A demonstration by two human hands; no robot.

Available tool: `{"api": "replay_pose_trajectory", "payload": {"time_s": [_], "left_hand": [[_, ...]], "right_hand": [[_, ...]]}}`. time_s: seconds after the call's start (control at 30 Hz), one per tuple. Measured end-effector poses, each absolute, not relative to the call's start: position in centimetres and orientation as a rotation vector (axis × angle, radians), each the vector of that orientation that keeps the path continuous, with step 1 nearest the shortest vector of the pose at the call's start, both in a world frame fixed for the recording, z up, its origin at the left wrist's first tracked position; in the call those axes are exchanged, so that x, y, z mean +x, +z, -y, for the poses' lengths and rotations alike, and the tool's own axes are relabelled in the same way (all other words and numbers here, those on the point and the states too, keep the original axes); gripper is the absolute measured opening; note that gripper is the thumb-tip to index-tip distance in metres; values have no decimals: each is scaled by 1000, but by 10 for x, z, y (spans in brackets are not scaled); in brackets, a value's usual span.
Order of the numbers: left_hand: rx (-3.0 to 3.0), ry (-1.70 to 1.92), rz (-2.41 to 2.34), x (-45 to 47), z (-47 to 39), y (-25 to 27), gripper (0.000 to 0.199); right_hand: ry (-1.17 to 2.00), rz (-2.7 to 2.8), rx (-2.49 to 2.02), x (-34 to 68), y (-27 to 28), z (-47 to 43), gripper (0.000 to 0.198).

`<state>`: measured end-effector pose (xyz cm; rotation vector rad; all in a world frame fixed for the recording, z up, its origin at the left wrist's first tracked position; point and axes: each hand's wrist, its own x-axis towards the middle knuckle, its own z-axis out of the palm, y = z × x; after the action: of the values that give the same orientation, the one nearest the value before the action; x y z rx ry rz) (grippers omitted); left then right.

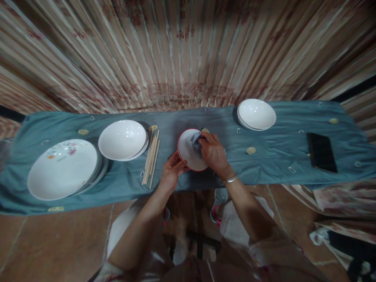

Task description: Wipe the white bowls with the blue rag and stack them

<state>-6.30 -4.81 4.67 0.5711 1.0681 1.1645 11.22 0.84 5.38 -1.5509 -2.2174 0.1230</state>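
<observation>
A white bowl with a red rim (188, 154) is at the middle of the cloth-covered table, tilted a little. My left hand (174, 169) grips its lower left edge, thumb over the rim and fingers beneath. Inside the bowl, my right hand (214, 152) presses a bunched greyish-blue cloth (196, 139) against the inner surface. Its fingers are closed round the cloth, which partly hides them. A silver bracelet (231, 179) circles my right wrist.
Wooden chopsticks (151, 158) lie left of the bowl. Farther left stand stacked white bowls (123, 139) and larger flower-patterned dishes (64, 168). To the right are more stacked white bowls (257, 113) and a black phone-like slab (322, 152). A pleated curtain (182, 55) hangs behind the table.
</observation>
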Motion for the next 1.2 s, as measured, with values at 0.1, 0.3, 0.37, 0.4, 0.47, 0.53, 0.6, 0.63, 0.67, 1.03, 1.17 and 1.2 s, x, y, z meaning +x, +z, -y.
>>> {"api": "replay_pose_trajectory", "payload": {"time_s": [0.1,0.3,0.37,0.4,0.47,0.53,0.6,0.63,0.67,1.03,1.17,1.2], "left_hand": [[576,1161,-1074,-63,48,45,57],[613,1147,-1068,-64,49,45,56],[613,1146,-1070,-63,49,45,58],[611,1145,-1069,-63,49,46,58],[608,1147,-1065,-63,48,46,59],[606,1151,-1063,-62,48,46,58],[601,1153,-1068,-63,48,47,57],[600,1151,-1072,-63,48,47,57],[601,1148,-1075,-63,48,47,57],[605,1140,-1069,-65,46,48,57],[593,1137,-1071,-65,46,47,60],[587,1136,-1072,-65,46,47,60]], "right_hand": [[145,2261,-1550,115,54,-5,29],[229,2414,-1522,120,59,3,26],[280,2438,-1519,121,60,4,26],[305,2441,-1512,121,59,5,26],[355,2429,-1489,122,58,6,26],[418,2403,-1465,124,56,7,26],[501,2382,-1443,125,54,8,26],[545,2377,-1432,125,54,9,27],[588,2376,-1418,125,55,9,27],[1141,2182,-1118,125,61,8,28],[1287,2035,-1028,124,62,8,23],[1311,2010,-1008,124,63,8,22]]}}
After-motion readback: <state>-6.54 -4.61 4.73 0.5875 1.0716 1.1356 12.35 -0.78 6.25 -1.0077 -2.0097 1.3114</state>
